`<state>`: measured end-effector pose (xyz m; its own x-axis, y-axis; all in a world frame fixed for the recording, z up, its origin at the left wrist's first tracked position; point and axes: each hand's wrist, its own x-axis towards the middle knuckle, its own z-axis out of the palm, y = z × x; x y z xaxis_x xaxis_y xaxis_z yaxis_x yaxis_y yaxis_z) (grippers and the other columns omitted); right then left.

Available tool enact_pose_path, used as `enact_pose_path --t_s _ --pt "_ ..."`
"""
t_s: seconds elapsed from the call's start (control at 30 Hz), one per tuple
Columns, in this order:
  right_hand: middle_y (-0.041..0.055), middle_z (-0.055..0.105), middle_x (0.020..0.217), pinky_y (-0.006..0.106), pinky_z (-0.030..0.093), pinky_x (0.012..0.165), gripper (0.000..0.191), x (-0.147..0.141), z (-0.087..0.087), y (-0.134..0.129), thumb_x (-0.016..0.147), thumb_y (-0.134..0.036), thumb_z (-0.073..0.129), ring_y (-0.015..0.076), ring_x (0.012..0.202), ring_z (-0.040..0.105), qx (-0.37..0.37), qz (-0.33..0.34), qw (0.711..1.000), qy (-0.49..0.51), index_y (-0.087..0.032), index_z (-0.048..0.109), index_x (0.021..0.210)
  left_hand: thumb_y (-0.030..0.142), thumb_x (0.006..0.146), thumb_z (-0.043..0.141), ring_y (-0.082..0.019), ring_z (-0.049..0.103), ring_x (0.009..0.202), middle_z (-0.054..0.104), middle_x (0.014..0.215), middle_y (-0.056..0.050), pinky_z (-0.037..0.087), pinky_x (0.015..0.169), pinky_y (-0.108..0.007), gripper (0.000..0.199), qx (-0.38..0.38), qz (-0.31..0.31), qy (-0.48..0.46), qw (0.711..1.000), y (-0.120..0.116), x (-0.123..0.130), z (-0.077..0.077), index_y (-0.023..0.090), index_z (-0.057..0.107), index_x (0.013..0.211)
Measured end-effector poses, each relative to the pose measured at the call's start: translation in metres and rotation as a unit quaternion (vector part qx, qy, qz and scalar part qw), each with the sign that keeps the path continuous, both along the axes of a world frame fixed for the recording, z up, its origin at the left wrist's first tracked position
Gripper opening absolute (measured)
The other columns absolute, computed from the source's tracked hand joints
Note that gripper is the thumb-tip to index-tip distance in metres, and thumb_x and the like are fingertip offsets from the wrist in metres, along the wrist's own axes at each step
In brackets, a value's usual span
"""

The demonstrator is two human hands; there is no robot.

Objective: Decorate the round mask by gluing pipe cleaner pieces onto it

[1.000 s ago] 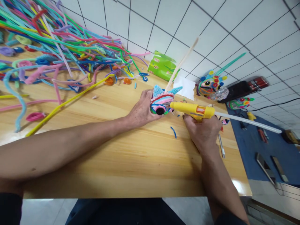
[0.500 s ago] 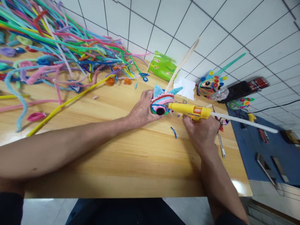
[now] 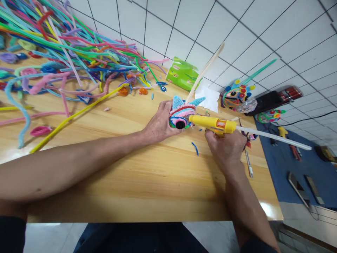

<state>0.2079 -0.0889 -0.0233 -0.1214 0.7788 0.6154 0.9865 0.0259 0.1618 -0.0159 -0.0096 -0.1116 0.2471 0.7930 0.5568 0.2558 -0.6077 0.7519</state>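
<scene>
My left hand (image 3: 160, 124) is closed around the side of a small animal-head figure (image 3: 184, 111) made of coiled pipe cleaners. The figure has light-blue pointed ears, pink, white and red bands, and a black round eye; a pale pipe cleaner (image 3: 205, 72) rises behind it. In my right hand (image 3: 228, 147) is a yellow hot glue gun (image 3: 212, 123), a long white glue stick (image 3: 273, 136) sticking out of its back. The gun's nozzle points left, at the figure's right side; I cannot tell whether it touches. A short blue pipe-cleaner piece (image 3: 195, 148) lies below them.
Loose pipe cleaners (image 3: 86, 52) pile up at the left, beside small scissors (image 3: 162, 86). A green tissue pack (image 3: 181, 73) and white paper (image 3: 207, 96) lie by the tiled wall. A finished-looking head (image 3: 234, 94) stands at the right, with a pen (image 3: 249, 164) nearer me.
</scene>
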Motion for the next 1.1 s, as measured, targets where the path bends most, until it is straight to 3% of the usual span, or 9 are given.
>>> enact_pose_path --t_s 0.17,0.43,0.63,1.1 --pt "0.0013 0.048 0.054 0.033 0.035 0.058 0.017 0.001 -0.002 0.001 0.079 -0.034 0.059 0.0207 0.055 0.050 0.000 -0.011 1.000 0.013 -0.022 0.059 0.066 0.036 0.072 0.091 -0.032 0.055 0.130 0.057 0.133 -0.011 0.055 0.109 -0.054 0.077 0.001 0.000 0.001 1.000 0.000 -0.001 0.000 0.024 0.046 0.132" --pt "0.0059 0.062 0.067 0.033 0.041 0.062 0.021 -0.003 0.003 -0.002 0.083 -0.032 0.060 0.0233 0.065 0.060 -0.004 0.008 1.000 -0.019 -0.016 0.073 0.088 0.036 0.072 0.092 -0.032 0.056 0.131 0.056 0.133 -0.011 0.055 0.110 -0.052 0.077 0.007 -0.001 -0.010 1.000 0.001 0.001 -0.002 0.024 0.045 0.131" --pt "0.0050 0.063 0.067 0.032 0.044 0.065 0.024 -0.005 0.005 -0.004 0.083 -0.031 0.059 0.0222 0.067 0.061 -0.024 0.011 1.000 -0.009 -0.016 0.076 0.091 0.038 0.072 0.093 -0.033 0.056 0.131 0.056 0.133 -0.011 0.055 0.110 -0.054 0.076 0.004 -0.004 -0.014 1.000 0.001 0.001 -0.002 0.024 0.045 0.130" --pt "0.0059 0.061 0.062 0.033 0.039 0.060 0.025 -0.003 0.007 -0.001 0.081 -0.033 0.056 0.0227 0.062 0.057 -0.032 0.002 0.999 0.009 -0.017 0.075 0.083 0.042 0.072 0.092 -0.035 0.055 0.133 0.056 0.135 -0.014 0.055 0.110 -0.057 0.078 -0.018 0.000 0.008 1.000 0.000 0.000 0.001 0.024 0.046 0.131"
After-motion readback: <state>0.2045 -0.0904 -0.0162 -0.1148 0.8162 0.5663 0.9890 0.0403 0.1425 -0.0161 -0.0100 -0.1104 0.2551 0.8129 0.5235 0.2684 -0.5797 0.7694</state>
